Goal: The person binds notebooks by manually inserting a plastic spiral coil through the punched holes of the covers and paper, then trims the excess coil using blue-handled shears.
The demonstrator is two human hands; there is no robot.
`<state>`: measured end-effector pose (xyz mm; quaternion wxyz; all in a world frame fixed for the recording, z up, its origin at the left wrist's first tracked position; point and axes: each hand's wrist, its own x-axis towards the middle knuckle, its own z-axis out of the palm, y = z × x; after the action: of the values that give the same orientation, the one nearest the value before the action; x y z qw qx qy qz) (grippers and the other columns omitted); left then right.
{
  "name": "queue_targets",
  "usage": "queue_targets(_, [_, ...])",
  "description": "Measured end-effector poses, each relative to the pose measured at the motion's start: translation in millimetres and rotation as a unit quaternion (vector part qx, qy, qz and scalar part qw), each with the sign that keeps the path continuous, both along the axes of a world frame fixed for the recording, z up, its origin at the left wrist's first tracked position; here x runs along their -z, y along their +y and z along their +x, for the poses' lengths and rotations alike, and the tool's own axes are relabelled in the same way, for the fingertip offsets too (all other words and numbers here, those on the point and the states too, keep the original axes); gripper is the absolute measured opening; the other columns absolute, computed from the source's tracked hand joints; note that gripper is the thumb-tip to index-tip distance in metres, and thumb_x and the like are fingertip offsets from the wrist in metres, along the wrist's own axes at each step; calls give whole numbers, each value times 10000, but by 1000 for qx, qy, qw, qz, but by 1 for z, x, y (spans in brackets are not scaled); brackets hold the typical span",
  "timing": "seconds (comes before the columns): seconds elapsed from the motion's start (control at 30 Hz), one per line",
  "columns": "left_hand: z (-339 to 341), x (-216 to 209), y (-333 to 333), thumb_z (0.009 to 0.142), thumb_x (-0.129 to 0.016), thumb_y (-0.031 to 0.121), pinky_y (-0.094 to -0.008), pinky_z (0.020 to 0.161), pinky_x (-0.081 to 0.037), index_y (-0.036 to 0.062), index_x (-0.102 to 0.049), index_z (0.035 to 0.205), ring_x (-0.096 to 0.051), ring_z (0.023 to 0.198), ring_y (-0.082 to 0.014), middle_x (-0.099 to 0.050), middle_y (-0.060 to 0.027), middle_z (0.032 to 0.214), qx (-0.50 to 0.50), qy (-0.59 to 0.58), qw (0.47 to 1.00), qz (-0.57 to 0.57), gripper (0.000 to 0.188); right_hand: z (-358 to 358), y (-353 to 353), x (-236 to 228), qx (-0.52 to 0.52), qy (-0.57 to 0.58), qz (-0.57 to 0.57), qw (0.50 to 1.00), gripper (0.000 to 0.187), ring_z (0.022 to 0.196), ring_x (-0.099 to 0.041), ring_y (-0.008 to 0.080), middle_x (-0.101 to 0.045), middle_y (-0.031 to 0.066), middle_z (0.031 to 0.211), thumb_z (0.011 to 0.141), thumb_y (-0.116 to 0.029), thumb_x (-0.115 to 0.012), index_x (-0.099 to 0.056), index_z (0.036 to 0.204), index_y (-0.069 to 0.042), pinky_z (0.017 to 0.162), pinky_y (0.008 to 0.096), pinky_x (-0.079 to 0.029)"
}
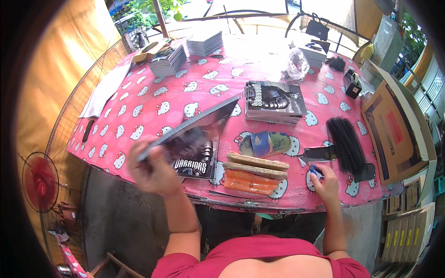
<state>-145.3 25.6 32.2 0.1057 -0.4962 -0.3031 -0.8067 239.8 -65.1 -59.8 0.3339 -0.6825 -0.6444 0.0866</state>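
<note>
My left hand [155, 171] is closed on the edge of a dark-covered notebook [199, 127], which is lifted and tilted above the table. Beneath it lies a stack of notebooks [197, 162] with black-and-grey printed covers. At the right, my right hand [325, 183] is closed on a small blue-handled tool [316, 171] near the table's front edge; its working end is hard to make out. Just beyond that hand lie a flat black piece [320, 154] and a bundle of black spiral binding coils [345, 143].
Wooden boards with an orange block [252, 180] sit at the front middle, before a patterned slipper-shaped item [264, 143]. Another notebook stack [274, 104] stands behind. More stacks [168, 62] are farther back. A cardboard box [396, 129] stands at the right, a red fan [39, 182] at the left.
</note>
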Motion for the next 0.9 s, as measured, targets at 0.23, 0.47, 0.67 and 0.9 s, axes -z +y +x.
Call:
queue_targets(0.23, [-67,-53,35,838,-526,58,-345,654,-397,-10,-558,747,-503,648,-235,-547,-107,704,-82,255,963,21,118,42,70,-6,-47,83,45,994,317,916,-651,254,-669,141,952,793,-215,-707,-661,1001,21,810,313,-488])
queue_targets(0.47, [-13,71,101,996,-285,476,-734,1034,72,111,-335,1444,-266,1398,-308,-323,-123,1495,-125,495,741,-435,580,36,243,1,62,277,31,958,508,921,-655,226,-691,166,1000,852,-370,-686,-627,1125,55,793,324,-495])
queue_targets(0.67, [-16,108,94,965,-241,592,-719,1038,85,145,-207,1511,-143,1450,-325,-165,-105,1576,2,518,579,-629,706,43,256,-1,102,206,-118,966,502,946,-645,311,-647,229,1050,837,-327,-696,-576,1117,72,808,367,-485])
queue_targets(0.9, [31,37,60,855,-706,266,-357,1008,-403,20,-121,1504,-464,1276,-249,-460,-228,1374,280,76,876,-386,908,-5,110,-45,12,218,151,964,266,787,-633,208,-594,110,824,883,-117,-605,-451,1062,6,674,340,-486])
